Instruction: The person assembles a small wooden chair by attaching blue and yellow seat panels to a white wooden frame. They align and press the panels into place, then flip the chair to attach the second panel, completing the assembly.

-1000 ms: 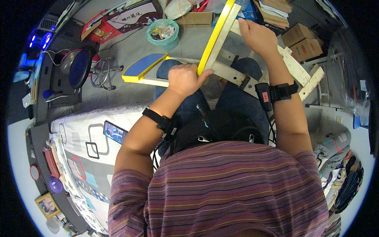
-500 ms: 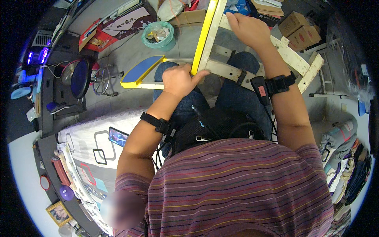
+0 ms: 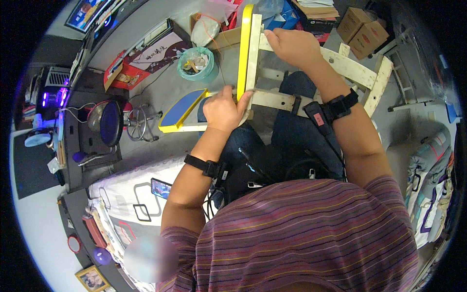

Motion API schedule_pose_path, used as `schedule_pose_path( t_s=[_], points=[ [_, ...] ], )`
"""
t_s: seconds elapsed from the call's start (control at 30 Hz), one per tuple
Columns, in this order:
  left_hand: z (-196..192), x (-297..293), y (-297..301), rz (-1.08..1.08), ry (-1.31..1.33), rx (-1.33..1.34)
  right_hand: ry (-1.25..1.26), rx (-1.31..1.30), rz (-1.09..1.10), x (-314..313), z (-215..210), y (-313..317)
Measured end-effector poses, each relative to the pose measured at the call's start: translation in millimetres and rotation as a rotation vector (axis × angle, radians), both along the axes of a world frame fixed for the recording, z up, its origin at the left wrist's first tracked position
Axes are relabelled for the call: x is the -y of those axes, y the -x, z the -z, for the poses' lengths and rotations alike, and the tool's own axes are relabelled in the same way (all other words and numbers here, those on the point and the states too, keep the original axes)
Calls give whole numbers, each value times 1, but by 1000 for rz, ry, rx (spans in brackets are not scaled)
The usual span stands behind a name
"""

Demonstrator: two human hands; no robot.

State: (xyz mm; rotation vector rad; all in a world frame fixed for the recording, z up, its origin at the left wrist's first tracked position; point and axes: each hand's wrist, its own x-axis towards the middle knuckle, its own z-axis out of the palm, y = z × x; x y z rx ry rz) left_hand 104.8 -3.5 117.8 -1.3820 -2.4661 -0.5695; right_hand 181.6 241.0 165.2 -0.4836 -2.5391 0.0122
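Observation:
A cream-painted wooden frame [image 3: 361,71], scuffed and bolted like a small chair, lies over my knees. Along its left side a yellow-edged board [image 3: 244,48] stands nearly upright, seen edge-on. My left hand [image 3: 223,109] is closed round the lower end of this board, thumb on the right side, fingers on the left. My right hand [image 3: 296,48] is curled over the far end of the frame's upper bar, close to the board. A second board with a blue face and yellow rim [image 3: 182,113] sticks out to the left of my left hand. What my palms cover is hidden.
A teal waste bin [image 3: 195,65] with rubbish stands beyond the frame. Cardboard boxes [image 3: 368,38] sit at the far right. To the left are a wheeled stool [image 3: 138,124] and a bed [image 3: 107,194] with a phone [image 3: 160,188] on it. Cables hang near my wrists.
The yellow-edged board has come more upright, and its rounded top now shows. My right hand has shifted slightly left with the frame. The whole view has turned a little; both hands keep their grip.

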Motion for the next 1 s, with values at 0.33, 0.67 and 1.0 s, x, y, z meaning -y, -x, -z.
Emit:
schedule_pose_path(
  t_s=[0.33,0.67,1.0],
  points=[
    [-37,-57,6,-90,-47,-28,41,34,10,6,-8,-4],
    [-36,-96,19,-102,-121,-32,146,29,33,9,-13,-3],
    [-58,-98,19,32,-282,-35,142,-3,28,11,-17,-5]
  ],
)
